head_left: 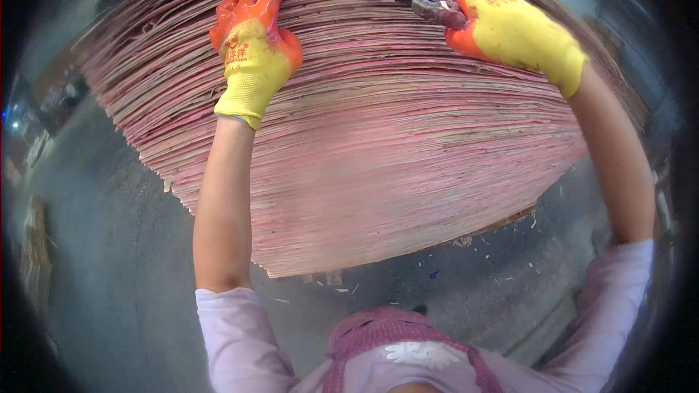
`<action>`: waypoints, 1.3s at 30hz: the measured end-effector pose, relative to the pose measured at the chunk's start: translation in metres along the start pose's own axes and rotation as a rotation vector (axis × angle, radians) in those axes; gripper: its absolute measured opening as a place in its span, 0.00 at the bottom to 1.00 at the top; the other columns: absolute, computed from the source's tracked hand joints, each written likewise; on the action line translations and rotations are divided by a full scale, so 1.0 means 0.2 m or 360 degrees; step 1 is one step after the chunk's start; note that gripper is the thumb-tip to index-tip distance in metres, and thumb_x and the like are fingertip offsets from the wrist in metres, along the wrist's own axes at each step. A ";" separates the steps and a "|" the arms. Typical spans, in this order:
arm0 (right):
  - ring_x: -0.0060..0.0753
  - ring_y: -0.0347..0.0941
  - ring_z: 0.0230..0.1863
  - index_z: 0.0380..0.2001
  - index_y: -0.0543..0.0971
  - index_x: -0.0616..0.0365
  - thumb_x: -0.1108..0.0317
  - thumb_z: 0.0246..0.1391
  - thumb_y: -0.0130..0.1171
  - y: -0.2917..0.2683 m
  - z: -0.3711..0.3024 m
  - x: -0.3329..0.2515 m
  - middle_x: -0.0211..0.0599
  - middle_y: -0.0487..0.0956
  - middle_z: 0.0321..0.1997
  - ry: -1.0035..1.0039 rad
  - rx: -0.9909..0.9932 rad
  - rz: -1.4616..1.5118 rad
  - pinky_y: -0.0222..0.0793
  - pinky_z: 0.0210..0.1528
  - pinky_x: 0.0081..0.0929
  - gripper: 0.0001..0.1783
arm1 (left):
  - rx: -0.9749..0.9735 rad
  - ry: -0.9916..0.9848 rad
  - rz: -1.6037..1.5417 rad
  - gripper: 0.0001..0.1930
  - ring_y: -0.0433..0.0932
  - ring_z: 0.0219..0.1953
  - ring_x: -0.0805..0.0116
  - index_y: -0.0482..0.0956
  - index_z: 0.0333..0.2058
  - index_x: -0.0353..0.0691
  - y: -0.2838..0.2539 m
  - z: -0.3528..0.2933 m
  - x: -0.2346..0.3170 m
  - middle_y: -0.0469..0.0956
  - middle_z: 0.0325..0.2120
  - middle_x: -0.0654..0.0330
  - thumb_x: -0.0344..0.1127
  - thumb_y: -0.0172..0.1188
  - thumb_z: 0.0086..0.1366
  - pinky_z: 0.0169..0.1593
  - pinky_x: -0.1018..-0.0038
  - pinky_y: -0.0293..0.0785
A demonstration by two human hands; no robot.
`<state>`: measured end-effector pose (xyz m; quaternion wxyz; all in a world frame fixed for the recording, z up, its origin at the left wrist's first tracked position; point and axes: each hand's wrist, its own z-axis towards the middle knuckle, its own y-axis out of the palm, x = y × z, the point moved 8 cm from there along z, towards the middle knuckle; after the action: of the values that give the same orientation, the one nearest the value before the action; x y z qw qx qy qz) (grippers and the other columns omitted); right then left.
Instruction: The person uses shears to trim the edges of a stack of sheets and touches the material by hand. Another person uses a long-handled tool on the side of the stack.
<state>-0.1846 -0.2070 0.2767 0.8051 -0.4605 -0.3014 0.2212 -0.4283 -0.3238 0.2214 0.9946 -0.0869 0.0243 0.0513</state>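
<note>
A tall stack of thin pink-stained wood veneer sheets [408, 124] fills the middle, its layered edges facing me. Both my hands wear yellow gloves with orange-coated fingers. My left hand [255, 36] is closed against the sheet edges at the upper left, fingers curled; what they grip is hidden. At the upper right my right hand [502, 29] is wrapped round the worn handle of a long-bladed knife [437, 12]. Its thin dark blade points left along the sheet edges, its far end close to my left fingertips.
Grey floor [109, 247] surrounds the stack, with pale wood scraps scattered near its lower edge. A strip of brown board [502, 224] shows beneath the stack at the lower right. Upright pale boards [36, 255] stand at the far left.
</note>
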 end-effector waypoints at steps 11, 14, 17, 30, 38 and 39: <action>0.58 0.81 0.50 0.42 0.82 0.65 0.56 0.55 0.58 -0.01 0.10 -0.13 0.56 0.84 0.45 0.0105 -0.0160 -0.0056 0.75 0.54 0.47 0.21 | 0.0077 -0.0050 0.0003 0.27 0.73 0.56 0.47 0.81 0.49 0.52 0.00 -0.01 0.03 0.81 0.47 0.61 0.29 0.59 0.46 0.55 0.51 0.70; 0.57 0.80 0.52 0.44 0.81 0.65 0.57 0.56 0.58 0.03 0.09 -0.14 0.58 0.83 0.46 0.0121 -0.0112 -0.0070 0.74 0.56 0.47 0.22 | 0.0057 -0.0066 0.0009 0.27 0.73 0.56 0.47 0.81 0.49 0.52 0.01 -0.01 0.03 0.81 0.46 0.61 0.29 0.59 0.46 0.54 0.51 0.70; 0.56 0.78 0.55 0.46 0.80 0.65 0.60 0.56 0.55 0.05 0.07 -0.15 0.58 0.82 0.50 0.0135 -0.0183 0.0012 0.74 0.55 0.47 0.21 | 0.0064 -0.0017 0.0050 0.27 0.74 0.55 0.47 0.81 0.49 0.53 0.00 -0.01 0.03 0.81 0.46 0.61 0.28 0.59 0.46 0.54 0.51 0.70; 0.50 0.83 0.36 0.44 0.82 0.62 0.60 0.52 0.60 -0.02 0.19 -0.14 0.51 0.84 0.34 -0.0131 -0.0106 -0.0254 0.79 0.40 0.43 0.20 | 0.0132 -0.0012 0.0027 0.27 0.75 0.52 0.47 0.82 0.48 0.51 0.01 -0.01 0.04 0.81 0.45 0.61 0.29 0.60 0.45 0.48 0.50 0.71; 0.57 0.81 0.47 0.38 0.82 0.64 0.61 0.57 0.56 0.05 0.12 -0.14 0.57 0.84 0.39 0.0089 -0.0066 -0.0003 0.76 0.52 0.46 0.16 | 0.0227 0.0080 -0.0074 0.25 0.76 0.52 0.49 0.83 0.46 0.50 -0.01 -0.03 0.02 0.82 0.45 0.61 0.28 0.61 0.45 0.49 0.53 0.72; 0.58 0.81 0.46 0.41 0.82 0.64 0.60 0.57 0.55 0.06 0.12 -0.13 0.58 0.84 0.40 0.0081 -0.0120 0.0065 0.76 0.51 0.47 0.17 | 0.0174 0.0067 -0.0100 0.25 0.76 0.53 0.49 0.83 0.46 0.50 0.02 -0.03 0.01 0.81 0.46 0.62 0.29 0.62 0.44 0.50 0.52 0.70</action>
<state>-0.2207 -0.2041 0.2686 0.7899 -0.5021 -0.2795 0.2142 -0.4278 -0.3213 0.2146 0.9983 -0.0340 0.0452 0.0169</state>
